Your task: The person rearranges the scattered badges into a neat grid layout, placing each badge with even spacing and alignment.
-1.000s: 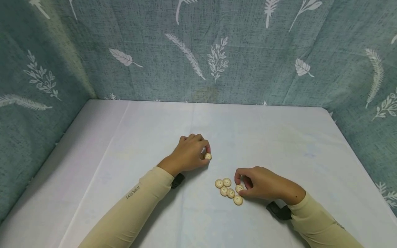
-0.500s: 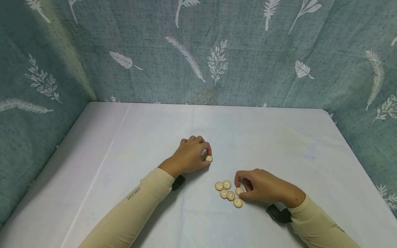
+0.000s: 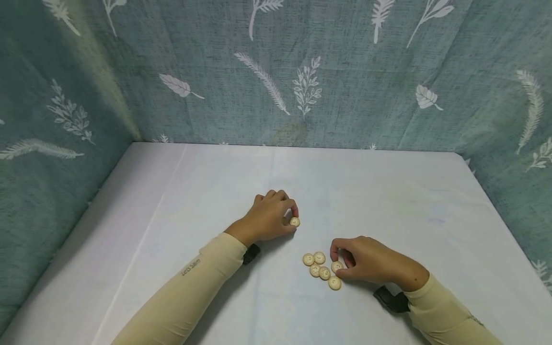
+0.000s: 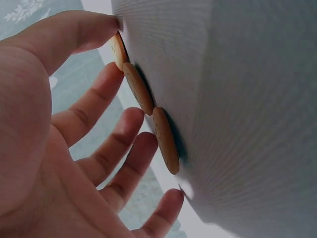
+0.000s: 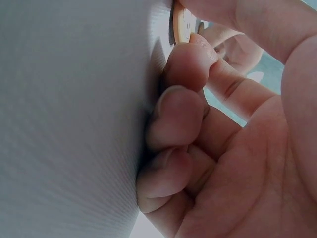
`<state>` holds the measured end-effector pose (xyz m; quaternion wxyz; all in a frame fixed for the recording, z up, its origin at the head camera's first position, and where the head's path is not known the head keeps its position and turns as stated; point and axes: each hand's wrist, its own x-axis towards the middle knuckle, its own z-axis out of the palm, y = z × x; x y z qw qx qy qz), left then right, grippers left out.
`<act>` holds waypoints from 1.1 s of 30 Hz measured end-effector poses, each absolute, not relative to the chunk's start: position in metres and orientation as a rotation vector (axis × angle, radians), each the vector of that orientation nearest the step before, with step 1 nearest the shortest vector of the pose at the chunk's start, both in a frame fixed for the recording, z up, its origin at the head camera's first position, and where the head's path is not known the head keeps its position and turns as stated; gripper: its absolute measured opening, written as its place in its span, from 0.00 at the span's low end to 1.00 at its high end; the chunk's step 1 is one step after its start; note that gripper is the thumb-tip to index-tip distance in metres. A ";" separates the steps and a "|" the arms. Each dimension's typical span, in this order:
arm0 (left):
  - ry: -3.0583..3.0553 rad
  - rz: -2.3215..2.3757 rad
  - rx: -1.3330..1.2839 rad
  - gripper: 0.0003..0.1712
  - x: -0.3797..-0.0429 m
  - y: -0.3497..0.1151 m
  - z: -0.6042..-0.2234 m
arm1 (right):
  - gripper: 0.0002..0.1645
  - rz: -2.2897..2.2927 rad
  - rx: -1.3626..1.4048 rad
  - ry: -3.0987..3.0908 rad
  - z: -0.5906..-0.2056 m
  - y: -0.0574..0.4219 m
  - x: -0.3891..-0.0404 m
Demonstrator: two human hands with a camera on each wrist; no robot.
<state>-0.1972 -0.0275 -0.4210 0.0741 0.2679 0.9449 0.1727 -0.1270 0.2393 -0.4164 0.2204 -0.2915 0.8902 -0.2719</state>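
Observation:
My left hand (image 3: pixel 269 215) pinches a pale wooden button (image 3: pixel 295 222) at its edges between thumb and index finger, close over the white tabletop. Under the other fingers of that hand, the left wrist view shows a second button (image 4: pixel 138 89) and a third button (image 4: pixel 166 141) in a row; the hand hides these from the head view. To the right and nearer, my right hand (image 3: pixel 366 261) has another button (image 3: pixel 337 267) between thumb and index finger, its remaining fingers curled against the cloth. Left of those fingertips lie several matching loose buttons (image 3: pixel 325 273).
A white cloth covers the table (image 3: pixel 207 182). Green curtains (image 3: pixel 207 72) with a white leaf print rise along its back and both sides. Each wrist wears a black strapped device, such as the one at the right cuff (image 3: pixel 391 300).
The head view has shifted slightly, so everything sits a little lower and further right in it. Both hands keep their grip on their buttons and stay about where they were on the table.

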 end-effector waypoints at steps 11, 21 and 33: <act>2.827 0.544 0.811 0.18 -0.190 -0.034 -0.417 | 0.13 -0.760 -0.820 2.471 -0.417 0.237 -0.126; 2.921 0.678 1.068 0.16 -0.166 -0.034 -0.405 | 0.13 -0.718 -0.796 2.483 -0.417 0.238 -0.127; 2.786 0.661 1.261 0.11 -0.143 -0.023 -0.401 | 0.13 -0.721 -0.817 2.487 -0.418 0.239 -0.127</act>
